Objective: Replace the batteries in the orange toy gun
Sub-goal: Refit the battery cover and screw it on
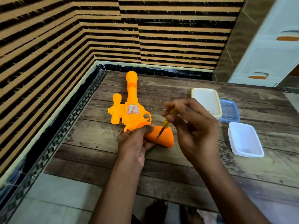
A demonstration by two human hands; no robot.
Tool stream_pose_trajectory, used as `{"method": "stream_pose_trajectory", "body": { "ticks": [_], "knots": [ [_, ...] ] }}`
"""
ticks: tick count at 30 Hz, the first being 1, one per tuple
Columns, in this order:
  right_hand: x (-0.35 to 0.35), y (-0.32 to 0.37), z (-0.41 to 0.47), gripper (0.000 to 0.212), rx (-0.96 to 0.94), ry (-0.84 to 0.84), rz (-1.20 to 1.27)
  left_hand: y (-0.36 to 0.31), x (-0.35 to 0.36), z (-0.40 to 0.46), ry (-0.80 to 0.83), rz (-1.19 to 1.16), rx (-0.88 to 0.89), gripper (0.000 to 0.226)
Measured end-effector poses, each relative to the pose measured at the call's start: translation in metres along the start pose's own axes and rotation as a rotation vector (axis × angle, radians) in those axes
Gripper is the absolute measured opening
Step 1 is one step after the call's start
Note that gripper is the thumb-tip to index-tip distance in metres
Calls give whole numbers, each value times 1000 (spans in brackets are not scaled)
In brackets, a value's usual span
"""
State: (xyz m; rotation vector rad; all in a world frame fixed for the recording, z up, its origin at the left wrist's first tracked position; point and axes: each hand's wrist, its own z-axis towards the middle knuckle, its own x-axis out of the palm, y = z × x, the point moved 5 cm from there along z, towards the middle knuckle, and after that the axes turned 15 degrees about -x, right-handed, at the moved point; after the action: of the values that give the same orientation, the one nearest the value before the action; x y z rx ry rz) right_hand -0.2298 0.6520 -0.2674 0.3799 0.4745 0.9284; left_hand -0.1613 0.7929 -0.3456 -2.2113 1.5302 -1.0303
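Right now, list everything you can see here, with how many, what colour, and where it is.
toy gun: one, orange, on the table left of centre, barrel pointing away toward the wall
screwdriver: one, yellow handle, tip on the gun's grip
table: one, worn brown wood, set into the corner
lidded container: one, white with a cream rim, far right of the table
blue lid: one, translucent blue, partly under the lidded container
open tub: one, white, near right of the table
drawer unit: one, pale with orange handles, upper right
wall: brown and black stripes, behind and left
left hand: grips the gun's grip
right hand: pinches the screwdriver
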Motion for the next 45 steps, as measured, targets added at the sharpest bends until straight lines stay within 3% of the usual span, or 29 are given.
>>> {"method": "stream_pose_trajectory", "body": {
  "ticks": [5,11,18,23,26,31,35,38,45],
  "knots": [
    [0,5,-4,21,-78,-20,-211,-1,1,-1,4,0,-1,45],
    [0,0,-3,21,30,8,0,-1,0,2,-1,-2,-4,41],
    [6,17,-1,21,-119,-18,-377,-1,0,2,2,9,-11,39],
    [10,10,-1,20,-86,5,-84,-2,1,2,3,0,-8,42],
    [6,4,-5,24,10,-26,-89,-2,1,2,-6,2,-8,38],
    [2,7,-5,24,-53,-50,-292,-2,0,3,-3,3,-17,40],
    [11,11,3,14,-111,13,-131,-1,1,1,15,2,-9,41],
    [11,7,4,20,-8,58,4,-2,1,0,10,2,-3,44],
    [3,8,0,24,-51,-19,-296,-1,1,2,-4,4,-23,42]
  ]
}}
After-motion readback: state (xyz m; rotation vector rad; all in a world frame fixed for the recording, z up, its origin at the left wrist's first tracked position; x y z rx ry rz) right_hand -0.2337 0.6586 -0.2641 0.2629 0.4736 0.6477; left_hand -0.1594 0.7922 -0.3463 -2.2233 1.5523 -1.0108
